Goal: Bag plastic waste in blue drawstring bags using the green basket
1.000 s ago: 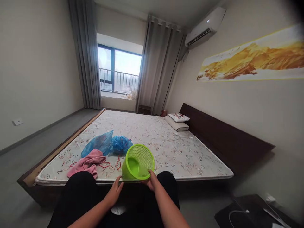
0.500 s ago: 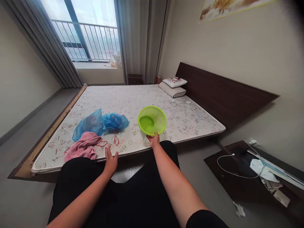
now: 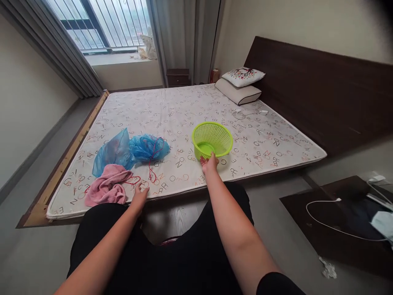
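Note:
My right hand grips the near rim of a green plastic basket, thumb over the edge and fingers beneath. The basket is at the mattress, its opening tilted up; whether its base rests there I cannot tell. Close to the mattress's front edge is my left hand, fingers apart and holding nothing. Just beyond it lies a red cord. A crumpled pink towel lies to its left. Behind the towel are a pale blue plastic bag and a bunched blue plastic bag with cord across it.
The letter-printed mattress fills the middle, with pillows and a dark headboard at the right. A dark nightstand with a white cable stands at lower right. A small cabinet stands by the curtain.
My view has tipped downward. The basket has moved right and is more upright, with my right hand still on its rim. My left hand's fingers have curled a little.

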Available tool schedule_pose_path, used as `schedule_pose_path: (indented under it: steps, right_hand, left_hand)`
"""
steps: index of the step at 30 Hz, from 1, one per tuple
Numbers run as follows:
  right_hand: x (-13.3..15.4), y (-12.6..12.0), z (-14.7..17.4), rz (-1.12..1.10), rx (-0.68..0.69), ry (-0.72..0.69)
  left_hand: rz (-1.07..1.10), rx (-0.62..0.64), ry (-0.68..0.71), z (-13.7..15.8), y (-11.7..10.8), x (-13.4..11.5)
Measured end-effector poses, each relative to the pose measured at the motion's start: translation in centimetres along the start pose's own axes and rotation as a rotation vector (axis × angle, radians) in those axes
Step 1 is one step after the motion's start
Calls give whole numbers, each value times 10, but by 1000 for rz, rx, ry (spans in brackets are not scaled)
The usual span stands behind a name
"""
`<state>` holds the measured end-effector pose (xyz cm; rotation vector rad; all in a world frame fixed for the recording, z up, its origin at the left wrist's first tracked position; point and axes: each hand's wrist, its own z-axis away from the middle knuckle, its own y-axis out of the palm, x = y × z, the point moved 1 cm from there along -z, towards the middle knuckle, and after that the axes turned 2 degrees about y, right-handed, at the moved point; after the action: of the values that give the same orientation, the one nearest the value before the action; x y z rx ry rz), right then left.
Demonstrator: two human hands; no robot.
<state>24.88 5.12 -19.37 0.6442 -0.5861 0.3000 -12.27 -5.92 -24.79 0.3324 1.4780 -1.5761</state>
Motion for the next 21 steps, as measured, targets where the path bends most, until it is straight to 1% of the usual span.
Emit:
schedule_pose_path:
  steps: [3,5,7,9,10,11,13,15,17,18,20,21]
  right_hand:
    - [-2,17,-15,-3,-28,-30]
    - [-7,25,-20,3,-49,-53]
    - [-12,31,-19,-4,-64,-74]
    - [-15,36,-15,-13,-63,-76]
    - [-15,38,-10,-13,-53,-64]
    - [-15,40,-5,-12,-41,-45]
    - [-15,43,7,-22,-11,12]
    - [-17,45,20,-49,32,69]
    - [-23,47,34,-56,70,117]
    - [-28,47,40,-41,78,132]
    - [-41,48,53,25,67,135]
    - [-48,48,60,70,58,130]
  left_hand:
    - [27,8,9,-34,-10,-12]
    - [52,42,82,-55,-12,-25]
    - [27,139,190,-73,-10,-40]
    - [-73,233,284,-89,-3,-54]
    - [-141,239,313,-97,1,-61]
    - [-212,219,335,-106,5,-67]
    - [-359,135,363,-123,13,-77]
    - [-494,74,363,-141,19,-84]
    - [-589,69,318,-155,21,-89]
    - [-603,66,279,-158,20,-91]
    - [-536,38,195,-151,13,-93]
    - [-457,10,160,-141,7,-95]
